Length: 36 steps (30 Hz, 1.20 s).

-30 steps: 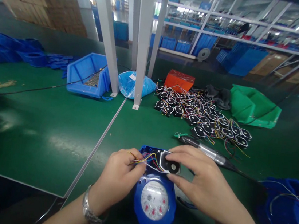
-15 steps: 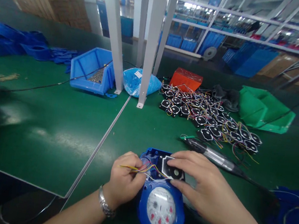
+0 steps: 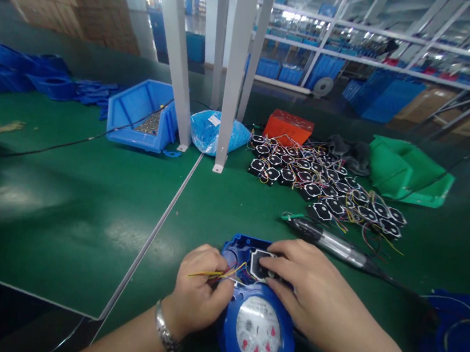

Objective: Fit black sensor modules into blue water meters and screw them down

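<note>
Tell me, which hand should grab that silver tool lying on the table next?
Probably the right hand. The silver tool lies just beyond it, on its side of the blue meter. The left hand is farther away and is pinching the coloured wires.

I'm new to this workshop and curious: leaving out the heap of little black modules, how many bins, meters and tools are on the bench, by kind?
Blue water meter under the hands: 1
Blue parts bin: 1
Green bin: 1
Orange box: 1
Electric screwdriver: 1
Blue plastic bag: 1
Total: 6
</note>
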{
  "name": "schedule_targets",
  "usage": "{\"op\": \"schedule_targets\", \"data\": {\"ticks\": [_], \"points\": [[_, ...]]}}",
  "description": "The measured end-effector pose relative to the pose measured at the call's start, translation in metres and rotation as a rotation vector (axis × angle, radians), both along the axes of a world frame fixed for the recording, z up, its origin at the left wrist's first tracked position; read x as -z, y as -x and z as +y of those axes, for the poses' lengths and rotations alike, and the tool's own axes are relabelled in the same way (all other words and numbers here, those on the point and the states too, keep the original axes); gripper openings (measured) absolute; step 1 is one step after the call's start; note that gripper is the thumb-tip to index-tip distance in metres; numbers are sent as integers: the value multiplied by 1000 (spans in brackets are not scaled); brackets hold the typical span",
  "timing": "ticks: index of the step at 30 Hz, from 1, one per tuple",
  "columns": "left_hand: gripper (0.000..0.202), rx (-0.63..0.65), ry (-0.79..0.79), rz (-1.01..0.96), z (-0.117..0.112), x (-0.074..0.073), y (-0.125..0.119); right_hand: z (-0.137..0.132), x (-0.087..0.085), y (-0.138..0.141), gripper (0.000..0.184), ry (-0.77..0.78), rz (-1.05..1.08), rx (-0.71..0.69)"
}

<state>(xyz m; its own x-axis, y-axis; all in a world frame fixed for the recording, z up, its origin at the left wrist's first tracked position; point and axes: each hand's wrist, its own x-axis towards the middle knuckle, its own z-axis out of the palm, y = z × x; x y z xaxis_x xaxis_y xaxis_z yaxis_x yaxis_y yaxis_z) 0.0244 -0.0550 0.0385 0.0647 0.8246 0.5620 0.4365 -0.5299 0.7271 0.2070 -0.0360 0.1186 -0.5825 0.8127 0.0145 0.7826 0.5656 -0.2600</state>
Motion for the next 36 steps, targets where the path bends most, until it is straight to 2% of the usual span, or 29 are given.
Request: {"op": "schedule_targets", "data": {"ticks": [6,9,11,14,17,20,22,25,27,30,33,36], "points": [[12,11,-6,5,0,0,1,-4,1,10,13,37,-143,42],[4,-23,-96,6,0,2,2,-5,2,9,14,17,-127,14],[17,-44,-182,0,1,5,5,0,2,3,15,-21,-21,4],[35,-51,-234,-67,5,13,10,16,2,-15,16,-92,147,159],[35,-139,-188,-116,11,16,14,38,1,-38,18,-28,17,414],[23,-295,-186,-98,18,3,18,55,3,-57,21,69,-147,515],[18,-335,-212,-60,22,-16,19,62,7,-68,21,108,-191,522],[20,-325,-232,48,27,-53,15,67,13,-79,21,178,-273,548],[25,-235,-179,188,31,-75,7,69,16,-84,21,214,-324,571],[31,86,71,511,42,-93,-13,71,22,-90,18,250,-380,589],[40,411,344,832,60,-94,-32,70,29,-95,19,276,-410,595],[41,608,603,915,81,-85,-43,69,34,-100,21,314,-430,617]]}}
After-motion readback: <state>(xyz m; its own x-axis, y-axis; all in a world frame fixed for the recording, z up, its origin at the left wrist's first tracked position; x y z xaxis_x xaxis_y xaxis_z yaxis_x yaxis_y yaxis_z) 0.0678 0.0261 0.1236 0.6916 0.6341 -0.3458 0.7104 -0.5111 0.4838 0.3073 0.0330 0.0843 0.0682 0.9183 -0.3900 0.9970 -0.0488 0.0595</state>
